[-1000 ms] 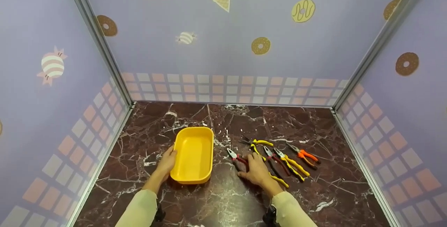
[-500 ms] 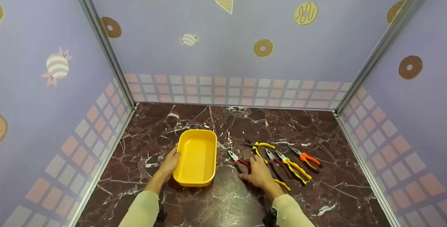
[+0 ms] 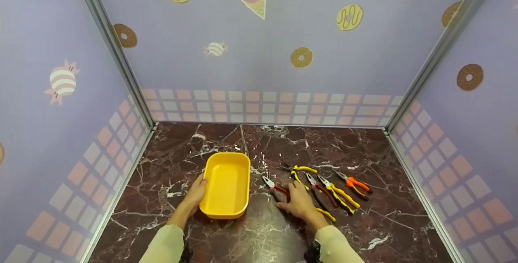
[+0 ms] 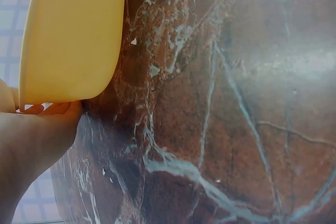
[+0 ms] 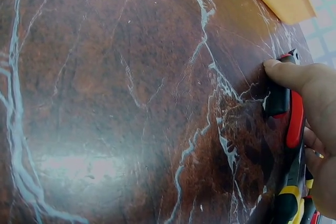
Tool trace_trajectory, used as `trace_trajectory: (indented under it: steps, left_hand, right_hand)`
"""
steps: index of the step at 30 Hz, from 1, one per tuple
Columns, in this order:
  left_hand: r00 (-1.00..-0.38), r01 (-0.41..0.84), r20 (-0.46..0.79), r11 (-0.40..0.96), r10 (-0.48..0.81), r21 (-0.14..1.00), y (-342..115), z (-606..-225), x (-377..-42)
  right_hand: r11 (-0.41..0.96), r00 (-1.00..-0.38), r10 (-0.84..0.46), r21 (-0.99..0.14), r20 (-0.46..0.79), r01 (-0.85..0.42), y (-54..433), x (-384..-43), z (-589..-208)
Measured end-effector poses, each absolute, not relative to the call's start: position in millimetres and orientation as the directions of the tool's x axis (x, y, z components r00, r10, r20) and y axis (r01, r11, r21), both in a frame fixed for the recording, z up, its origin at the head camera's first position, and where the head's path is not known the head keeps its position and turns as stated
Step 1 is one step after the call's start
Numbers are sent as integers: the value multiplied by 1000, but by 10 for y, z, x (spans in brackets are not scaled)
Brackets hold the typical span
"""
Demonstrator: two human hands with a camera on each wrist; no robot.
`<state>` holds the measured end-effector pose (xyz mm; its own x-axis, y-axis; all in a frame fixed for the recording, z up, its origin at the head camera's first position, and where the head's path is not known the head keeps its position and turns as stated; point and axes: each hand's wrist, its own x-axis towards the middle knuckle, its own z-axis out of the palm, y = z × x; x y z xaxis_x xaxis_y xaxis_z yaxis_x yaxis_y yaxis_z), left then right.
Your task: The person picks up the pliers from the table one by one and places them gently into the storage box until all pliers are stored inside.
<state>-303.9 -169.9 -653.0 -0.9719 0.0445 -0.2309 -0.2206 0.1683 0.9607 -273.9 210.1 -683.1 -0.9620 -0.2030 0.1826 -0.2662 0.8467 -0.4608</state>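
Purple walls printed with sweets enclose a dark marbled counter. The left hand has its grip on the left wall of a yellow bin. Just right of the bin lie red-and-black pliers; the right hand's grip is wrapped about their handle end, thumb pressing one sleeve. More pliers lie farther right of the bin. The gripped pair should feel dense, rigid and hardly fragile, weighted toward its smooth metal head, so both sleeved handles near the joint seem the surest hold.
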Motion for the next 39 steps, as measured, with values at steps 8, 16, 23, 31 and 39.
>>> trace_trajectory:
  steps: [8, 16, 23, 31, 39]
  left_hand:
    - [-974, -216, -224, 194, 21, 957, -1684, -6539, -3031]
    - [-976, -205, -214, 173, 37, 963, -1673, -6540, -3036]
    - [-973, -223, -230, 175, 19, 959, -1666, -6552, -3036]
    - [-974, -221, -226, 173, 13, 960, -1657, -6565, -3060]
    - [-976, -215, -218, 222, -14, 951, -1667, -6539, -3031]
  right_hand:
    - [839, -962, -206, -474, 179, -268, 2098, -2750, -6866]
    - [833, -966, -192, -491, 174, -255, 2110, -2724, -6851]
    - [827, -959, -203, -489, 199, -277, 2112, -2722, -6856]
    - [834, -961, -197, -483, 193, -268, 2125, -2748, -6863]
    - [823, -956, -216, -490, 200, -288, 2114, -2744, -6871]
